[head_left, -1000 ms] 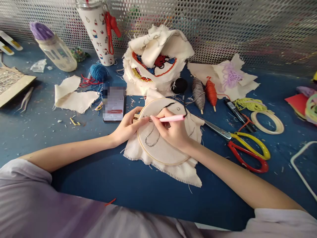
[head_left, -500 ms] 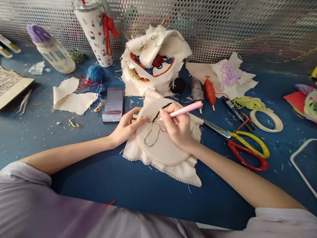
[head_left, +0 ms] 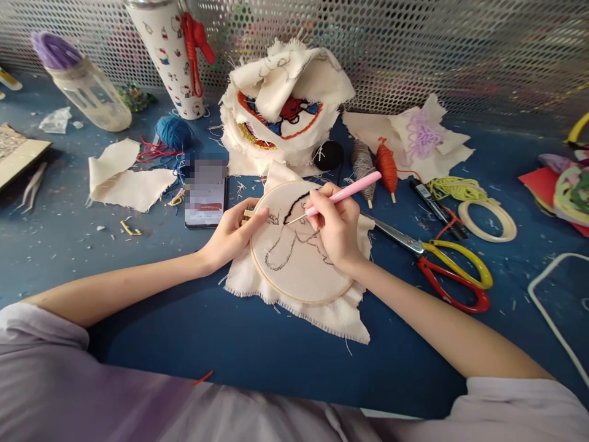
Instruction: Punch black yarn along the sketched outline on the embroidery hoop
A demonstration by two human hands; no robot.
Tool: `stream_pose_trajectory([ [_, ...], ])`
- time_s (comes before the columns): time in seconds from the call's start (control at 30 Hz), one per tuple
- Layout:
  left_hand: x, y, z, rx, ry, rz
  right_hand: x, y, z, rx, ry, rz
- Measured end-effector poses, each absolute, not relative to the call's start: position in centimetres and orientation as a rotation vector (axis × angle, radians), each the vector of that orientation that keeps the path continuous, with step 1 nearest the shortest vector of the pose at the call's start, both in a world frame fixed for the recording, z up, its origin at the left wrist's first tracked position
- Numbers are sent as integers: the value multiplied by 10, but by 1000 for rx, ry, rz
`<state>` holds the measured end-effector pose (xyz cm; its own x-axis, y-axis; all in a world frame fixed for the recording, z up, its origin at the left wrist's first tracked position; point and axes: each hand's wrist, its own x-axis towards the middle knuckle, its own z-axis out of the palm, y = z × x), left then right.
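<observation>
Cream cloth is stretched in a round embroidery hoop (head_left: 301,279), with a pencilled drawing and a short black yarn line on it. My left hand (head_left: 234,232) is closed on the hoop's left rim, thumb on the cloth and fingers partly hidden underneath. A pink-handled punch needle (head_left: 356,186) is pinched in my right hand (head_left: 339,227), over the upper right of the hoop. Its thin metal tip points down-left to the lower end of the black line; whether it pierces the cloth I cannot tell. Fringed cloth edges hang out around the hoop.
Large scissors (head_left: 435,258) with yellow and red handles lie right of the hoop. A phone (head_left: 205,193) is at the left. Behind stand stacked embroidered cloths (head_left: 285,110), a black yarn ball (head_left: 328,156), grey yarn (head_left: 363,169), orange yarn (head_left: 386,167) and a tumbler (head_left: 170,61).
My right hand has shifted slightly right and tilted, lifting the punch needle's handle and baring more of its metal tip. The whole view has moved slightly; my left hand still holds the hoop.
</observation>
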<state>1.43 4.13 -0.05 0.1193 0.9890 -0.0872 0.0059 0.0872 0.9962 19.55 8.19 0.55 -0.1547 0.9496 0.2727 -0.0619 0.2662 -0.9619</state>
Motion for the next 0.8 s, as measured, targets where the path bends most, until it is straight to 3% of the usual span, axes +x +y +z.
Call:
stream_pose_trajectory([
  [0.33,15,39,6,1187,1128,1061,192,69,-1,-766,-2036,704],
  [0.8,13,42,-2,1110,1051,1073,194,72,7,-859,-1783,977],
])
